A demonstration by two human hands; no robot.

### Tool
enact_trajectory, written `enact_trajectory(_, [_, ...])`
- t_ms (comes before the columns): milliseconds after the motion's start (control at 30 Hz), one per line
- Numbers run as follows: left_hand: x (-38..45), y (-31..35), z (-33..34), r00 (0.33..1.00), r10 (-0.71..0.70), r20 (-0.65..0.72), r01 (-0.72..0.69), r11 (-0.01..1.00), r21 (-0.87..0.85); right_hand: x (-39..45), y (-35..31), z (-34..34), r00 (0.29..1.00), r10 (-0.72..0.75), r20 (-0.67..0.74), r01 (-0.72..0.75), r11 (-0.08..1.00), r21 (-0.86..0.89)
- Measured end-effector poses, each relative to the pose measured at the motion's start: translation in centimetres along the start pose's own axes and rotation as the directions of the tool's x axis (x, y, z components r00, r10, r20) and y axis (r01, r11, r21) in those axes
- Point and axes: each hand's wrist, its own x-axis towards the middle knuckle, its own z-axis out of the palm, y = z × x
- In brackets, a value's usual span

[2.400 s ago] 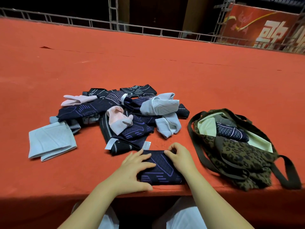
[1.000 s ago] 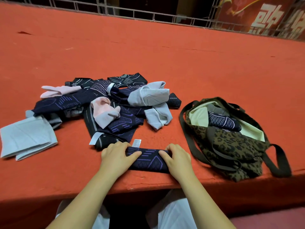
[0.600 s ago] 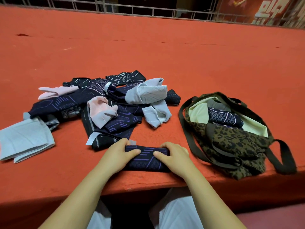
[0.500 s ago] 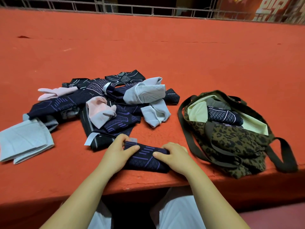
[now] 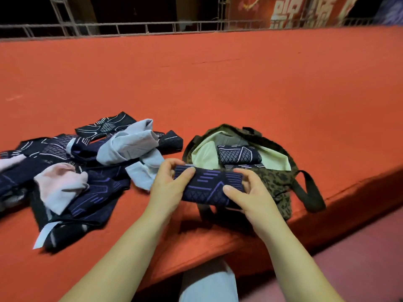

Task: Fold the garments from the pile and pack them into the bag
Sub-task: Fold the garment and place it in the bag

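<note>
Hands grip our folded navy garment [image 5: 208, 185] — left hand [image 5: 169, 188] and right hand [image 5: 250, 194] curled around its ends, holding it above the bench [image 5: 239, 88] before the open bag [image 5: 277, 182]. Unfolded pile [image 5: 87, 168] lies left — touching neither.

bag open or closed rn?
Open. The bag lies with its mouth gaping, pale lining and a folded dark garment visible inside.

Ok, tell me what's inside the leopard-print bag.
Inside the leopard-print bag, against its pale lining, lies one folded dark garment with a white lattice pattern, with another dark patterned edge just below it. The folded navy garment held in both hands hides the rest.
</note>
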Motion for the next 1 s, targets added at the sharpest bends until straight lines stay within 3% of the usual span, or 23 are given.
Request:
enact_trajectory(100, [2.0, 2.1, 4.0, 0.998, 0.012, 0.055, -0.009, 0.998, -0.059, 2.1, -2.4, -3.9, 0.999, 0.005, -0.036, -0.008, 0.997, -0.078])
enact_trajectory(233, [4.4, 4.4, 7.6, 0.997, 0.034, 0.072, -0.026, 0.993, -0.116, 5.4, -4.7, -8.0, 0.988, 0.153, 0.023, -0.146, 0.971, -0.191])
enact_trajectory(333, [6.0, 4.1, 8.9, 0.992, -0.019, 0.126, 0.026, 0.998, -0.049, 8.1, -4.8, -9.3, 0.997, 0.047, -0.061, -0.061, 0.968, -0.245])
enact_trajectory(400, [6.8, 3.2, 9.4, 0.978, -0.107, 0.179, 0.094, 0.992, 0.078, 10.2, -4.1, -10.0, 0.99, -0.031, -0.138, -0.033, 0.9, -0.434])
enact_trajectory(467, [6.9, 1.9, 9.5, 0.951, -0.193, 0.24, 0.122, 0.952, 0.283, 11.6, -3.0, -10.3, 0.993, -0.021, -0.113, -0.058, 0.759, -0.649])
enact_trajectory(533, [6.6, 0.5, 9.3, 0.93, -0.247, 0.273, 0.11, 0.894, 0.434, 12.0, -1.9, -10.5, 0.998, 0.031, -0.05, -0.059, 0.655, -0.753])
enact_trajectory(700, [5.7, -0.3, 8.1, 0.911, -0.307, 0.275, 0.046, 0.738, 0.673, 11.8, -0.9, -10.3, 0.967, 0.233, -0.107, -0.216, 0.518, -0.828])
enact_trajectory(800, [5.0, -0.1, 7.5, 0.924, -0.293, 0.244, 0.026, 0.687, 0.726, 12.2, -0.7, -10.2, 0.959, 0.228, -0.169, -0.271, 0.563, -0.781])
enact_trajectory(900, [4.0, 0.4, 7.2, 0.923, -0.248, 0.293, -0.034, 0.707, 0.707, 12.3, -0.6, -9.7, 0.966, 0.183, -0.181, -0.255, 0.568, -0.783])
enact_trajectory(1000, [3.6, 1.0, 7.0, 0.899, -0.209, 0.384, -0.103, 0.752, 0.651, 11.8, -0.9, -9.3, 0.96, 0.272, -0.067, -0.196, 0.478, -0.856])
